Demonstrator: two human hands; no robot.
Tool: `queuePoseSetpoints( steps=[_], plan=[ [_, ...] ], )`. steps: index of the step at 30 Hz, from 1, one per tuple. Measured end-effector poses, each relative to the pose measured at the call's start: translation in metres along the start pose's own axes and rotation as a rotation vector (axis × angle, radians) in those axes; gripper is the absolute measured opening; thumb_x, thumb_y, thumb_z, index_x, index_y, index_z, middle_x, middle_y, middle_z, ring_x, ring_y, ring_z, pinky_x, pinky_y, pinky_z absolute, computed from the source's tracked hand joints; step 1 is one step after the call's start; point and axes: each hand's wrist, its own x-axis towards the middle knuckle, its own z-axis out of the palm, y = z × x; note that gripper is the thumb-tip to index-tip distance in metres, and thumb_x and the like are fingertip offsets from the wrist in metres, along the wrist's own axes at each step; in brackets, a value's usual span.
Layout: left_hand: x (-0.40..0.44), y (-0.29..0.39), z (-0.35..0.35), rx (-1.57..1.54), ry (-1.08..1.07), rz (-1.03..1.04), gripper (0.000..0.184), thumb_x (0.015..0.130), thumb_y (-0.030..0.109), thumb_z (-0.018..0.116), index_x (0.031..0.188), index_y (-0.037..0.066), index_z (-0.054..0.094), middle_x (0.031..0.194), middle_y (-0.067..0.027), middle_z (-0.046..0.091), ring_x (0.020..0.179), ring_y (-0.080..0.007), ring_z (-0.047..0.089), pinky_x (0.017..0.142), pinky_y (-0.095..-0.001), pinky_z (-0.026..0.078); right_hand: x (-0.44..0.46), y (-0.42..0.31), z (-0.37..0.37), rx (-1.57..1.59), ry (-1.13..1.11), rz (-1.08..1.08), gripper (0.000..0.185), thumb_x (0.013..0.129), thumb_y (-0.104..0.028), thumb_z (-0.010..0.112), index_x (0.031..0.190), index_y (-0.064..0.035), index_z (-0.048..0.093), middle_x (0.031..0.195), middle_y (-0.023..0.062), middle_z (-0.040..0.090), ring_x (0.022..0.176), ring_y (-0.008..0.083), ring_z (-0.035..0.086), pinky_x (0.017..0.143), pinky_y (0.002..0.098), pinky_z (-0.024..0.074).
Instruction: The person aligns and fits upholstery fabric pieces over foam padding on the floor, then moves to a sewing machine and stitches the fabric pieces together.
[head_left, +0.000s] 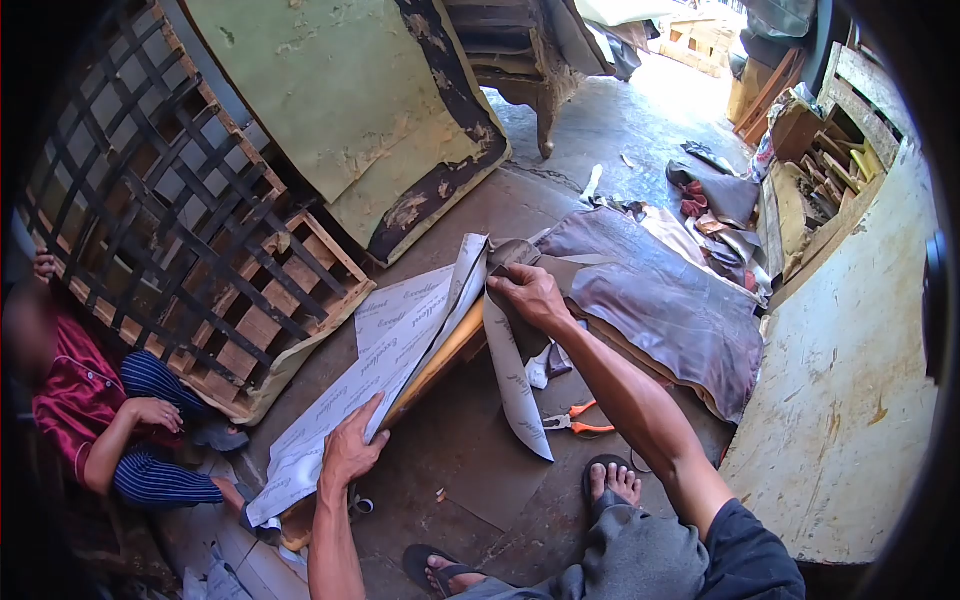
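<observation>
A long padded panel point(432, 385) with a yellowish-brown edge lies slanted before me, draped with upholstery vinyl point(335, 410) whose white backing carries printed words. My left hand point(350, 440) rests on that backing near the panel's edge, fingers stretched out and thumb apart. At the far end of the panel, my right hand point(530, 295) pinches a vinyl strip point(515, 385), brown on one side and white on the other. The strip's lower part hangs down to a curved tip. Pliers point(580, 418) with orange handles lie open on the floor, to the right of the strip's tip.
A person point(85, 390) in a red shirt sits at left beside a frame with black webbing point(190, 190). A worn green panel point(340, 100) leans behind. Brown leather-like material point(660, 295) and scraps lie at right, near a pale board point(840, 370) and a wood-filled crate point(825, 175).
</observation>
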Motion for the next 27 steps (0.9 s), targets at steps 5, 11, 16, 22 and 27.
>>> queuePoseSetpoints(
  steps=[5, 11, 16, 22, 27],
  plan=[
    [-0.001, 0.0, 0.001, 0.001, 0.004, -0.009, 0.072, 0.084, 0.017, 0.074, 0.152, 0.019, 0.048, 0.148, -0.015, 0.056, 0.139, -0.0344, 0.05, 0.116, -0.0399, 0.039, -0.001, 0.001, 0.001, 0.016, 0.018, -0.01, 0.046, 0.092, -0.04, 0.07, 0.116, -0.001, 0.072, 0.102, 0.0173, 0.077, 0.094, 0.0227, 0.074, 0.085, 0.0363, 0.0538],
    [-0.001, 0.0, 0.001, -0.006, 0.008, 0.002, 0.072, 0.084, 0.017, 0.073, 0.152, 0.02, 0.048, 0.147, -0.0152, 0.056, 0.139, -0.0349, 0.05, 0.116, -0.0407, 0.039, -0.002, -0.003, -0.002, 0.003, -0.009, 0.007, 0.046, 0.093, -0.04, 0.07, 0.115, -0.0006, 0.071, 0.102, 0.0179, 0.076, 0.094, 0.0222, 0.074, 0.084, 0.0365, 0.0536],
    [-0.003, 0.008, -0.001, -0.013, -0.006, -0.044, 0.073, 0.083, 0.016, 0.073, 0.152, 0.021, 0.048, 0.145, -0.0158, 0.058, 0.137, -0.0361, 0.051, 0.115, -0.042, 0.041, -0.001, 0.0, -0.001, -0.036, 0.002, 0.008, 0.046, 0.092, -0.041, 0.071, 0.115, -0.0007, 0.071, 0.102, 0.0183, 0.076, 0.095, 0.0228, 0.074, 0.085, 0.0366, 0.0534],
    [-0.004, 0.006, 0.003, 0.001, 0.026, -0.026, 0.072, 0.083, 0.015, 0.074, 0.151, 0.02, 0.05, 0.145, -0.016, 0.058, 0.137, -0.0363, 0.051, 0.114, -0.0421, 0.041, -0.002, 0.001, -0.002, 0.0, -0.025, 0.026, 0.049, 0.092, -0.043, 0.071, 0.117, -0.0004, 0.071, 0.106, 0.0194, 0.075, 0.099, 0.0268, 0.074, 0.087, 0.0373, 0.0534],
    [-0.004, 0.008, 0.002, -0.002, 0.031, -0.015, 0.071, 0.083, 0.015, 0.074, 0.15, 0.02, 0.05, 0.145, -0.0158, 0.058, 0.137, -0.0362, 0.051, 0.114, -0.042, 0.041, -0.001, 0.011, 0.005, 0.019, 0.092, -0.045, 0.054, 0.091, -0.043, 0.071, 0.121, 0.0015, 0.069, 0.112, 0.0218, 0.074, 0.105, 0.0277, 0.073, 0.091, 0.0374, 0.053]
  ],
)
